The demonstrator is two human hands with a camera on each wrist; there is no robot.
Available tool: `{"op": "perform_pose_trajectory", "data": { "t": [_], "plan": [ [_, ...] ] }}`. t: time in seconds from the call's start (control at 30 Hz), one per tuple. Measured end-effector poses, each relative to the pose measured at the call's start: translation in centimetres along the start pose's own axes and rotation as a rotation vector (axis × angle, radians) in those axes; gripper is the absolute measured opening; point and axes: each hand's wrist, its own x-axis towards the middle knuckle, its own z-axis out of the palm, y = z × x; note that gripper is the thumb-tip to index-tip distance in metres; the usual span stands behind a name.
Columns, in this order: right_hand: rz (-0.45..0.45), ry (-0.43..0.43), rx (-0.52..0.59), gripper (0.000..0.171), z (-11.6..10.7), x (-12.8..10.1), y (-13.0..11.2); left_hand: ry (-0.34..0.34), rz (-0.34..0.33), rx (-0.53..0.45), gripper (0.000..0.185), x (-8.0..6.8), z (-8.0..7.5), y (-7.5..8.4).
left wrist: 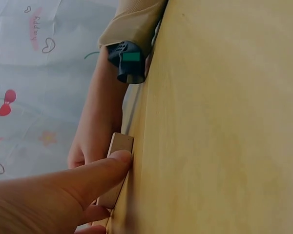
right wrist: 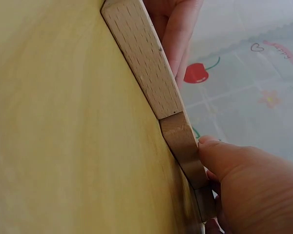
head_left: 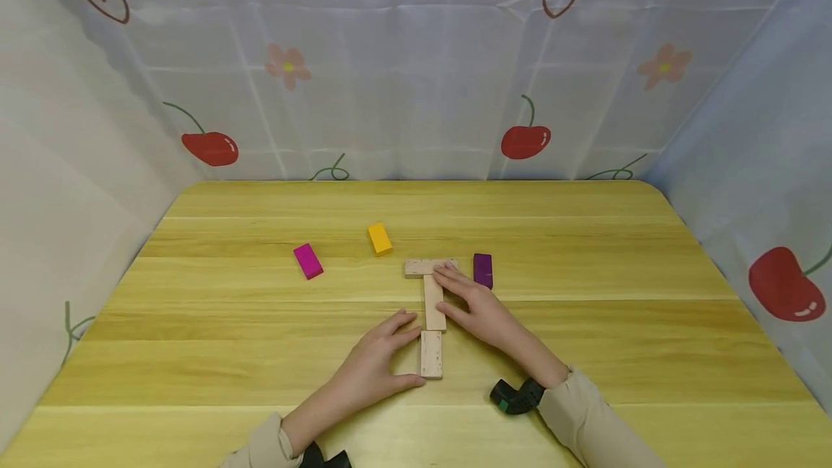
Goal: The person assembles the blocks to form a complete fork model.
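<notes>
Three plain wooden blocks lie flat, end to side, on the table. The near block [head_left: 432, 355] continues the line of the middle block [head_left: 435, 313], which meets the crosswise far block [head_left: 419, 267]. My left hand [head_left: 370, 363] holds the near block from its left side, thumb at the near end and a finger at the far end. Reaching in from the right, my right hand [head_left: 484, 313] rests its fingertips where the middle and far blocks meet. Its thumb [right wrist: 219, 152] touches the middle block's side, fingers fairly straight. Right beside the right hand's fingers is a purple block [head_left: 483, 270].
A yellow block [head_left: 380, 239] and a magenta block [head_left: 308, 261] lie on the table [head_left: 214, 352] to the left, beyond the left hand. Behind the table's far edge hangs a printed curtain [head_left: 403, 92]. Each wrist carries a black device [head_left: 516, 396].
</notes>
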Motion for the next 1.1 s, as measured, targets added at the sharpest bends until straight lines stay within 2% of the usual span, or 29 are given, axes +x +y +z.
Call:
{"op": "perform_pose_trajectory", "data": {
  "t": [0.23, 0.5, 1.1],
  "plan": [
    [0.001, 0.001, 0.007, 0.05, 0.1, -0.1, 0.0, 0.024, -0.019, 0.032, 0.07, -0.1, 0.4, 0.4],
    [0.006, 0.002, 0.009, 0.05, 0.1, -0.1, 0.0, 0.021, -0.044, 0.058, 0.071, 0.0, 0.7, 0.7],
    [0.011, -0.004, 0.01, 0.05, 0.1, 0.0, 0.0, 0.01, -0.047, 0.084, 0.07, 0.0, 0.6, 1.1]
  ]
}}
